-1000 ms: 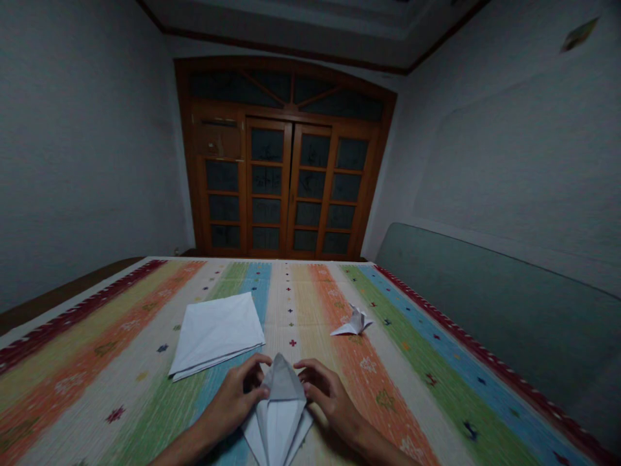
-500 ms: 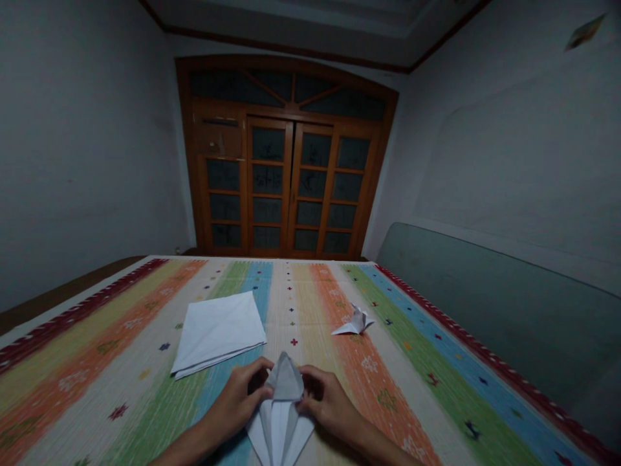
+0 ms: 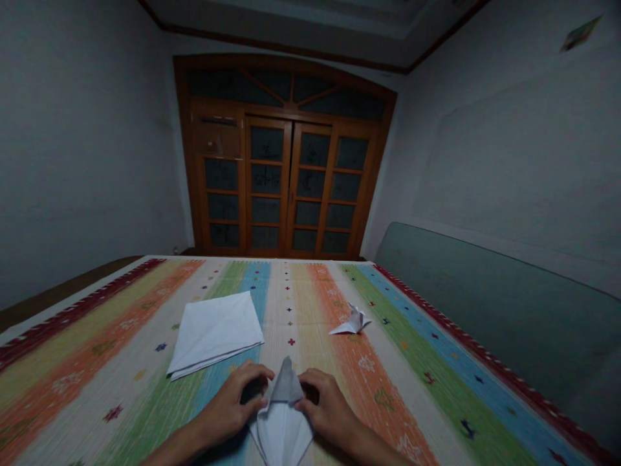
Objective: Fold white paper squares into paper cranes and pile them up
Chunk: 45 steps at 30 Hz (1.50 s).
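A partly folded sheet of white origami paper [image 3: 283,427] lies at the near edge of the view, its narrow grey-shaded tip pointing away from me. My left hand [image 3: 240,396] pinches its left side near the upper flap, thumb and forefinger curved around the edge. On the opposite side, my right hand [image 3: 326,402] grips the paper's right edge between thumb and fingers. The lower end of the paper runs out of the frame.
A stack of white square paper [image 3: 216,333] rests at the left. To the right stands a small folded paper crane [image 3: 352,320]. Both are on a striped tablecloth [image 3: 388,388]. A pale green bench back [image 3: 485,278] borders the right side; wooden doors [image 3: 291,188] stand behind.
The paper's upper flap has become narrower and more pointed, and the lower part looks wider and flatter. Both hands stay at its sides, the left thumb slightly farther left.
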Available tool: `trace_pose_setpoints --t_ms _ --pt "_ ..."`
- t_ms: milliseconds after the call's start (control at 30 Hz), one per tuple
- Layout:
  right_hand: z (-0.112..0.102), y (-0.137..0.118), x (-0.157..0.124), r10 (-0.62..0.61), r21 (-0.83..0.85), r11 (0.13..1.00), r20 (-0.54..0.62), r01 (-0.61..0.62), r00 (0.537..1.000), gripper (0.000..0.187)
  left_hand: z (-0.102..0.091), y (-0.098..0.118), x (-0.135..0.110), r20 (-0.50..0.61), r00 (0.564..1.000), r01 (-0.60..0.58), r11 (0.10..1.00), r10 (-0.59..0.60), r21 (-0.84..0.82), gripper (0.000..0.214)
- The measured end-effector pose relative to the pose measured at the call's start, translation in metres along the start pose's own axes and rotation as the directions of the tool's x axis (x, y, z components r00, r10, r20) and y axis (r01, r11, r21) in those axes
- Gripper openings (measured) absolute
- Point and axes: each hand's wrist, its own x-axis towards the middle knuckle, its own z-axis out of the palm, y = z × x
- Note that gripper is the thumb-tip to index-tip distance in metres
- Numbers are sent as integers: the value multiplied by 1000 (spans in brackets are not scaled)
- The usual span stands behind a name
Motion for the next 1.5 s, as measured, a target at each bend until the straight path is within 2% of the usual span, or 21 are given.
trace_pose_setpoints --t_ms 100,267,533,867,1067,1233,1367,1500 --pt "0 0 0 -23 -57 998 -10 22 1000 18 1 6 2 -4 999 33 989 -32 141 26" --pt "4 0 1 -39 -13 999 -21 39 999 16 6 14 6 5 994 102 956 -108 275 18" --pt "6 0 -1 -96 -50 994 -26 95 995 17 13 15 10 -47 986 165 929 -159 330 19" --pt "7 4 -1 -110 -112 987 19 111 994 15 23 19 8 -59 984 177 903 -167 391 23" --pt "9 0 0 -92 -181 979 3 91 996 11 26 19 4 -35 990 137 876 -136 463 12" --pt "14 4 0 -73 -240 969 -33 62 997 10 30 13 2 -8 995 91 877 -98 473 12" --pt "17 8 -1 -136 -269 955 -14 127 991 11 23 12 0 20 998 50 896 -66 441 6" --pt "13 9 -2 -158 -248 957 2 154 987 8 13 13 -4 76 997 -23 931 -6 365 16"
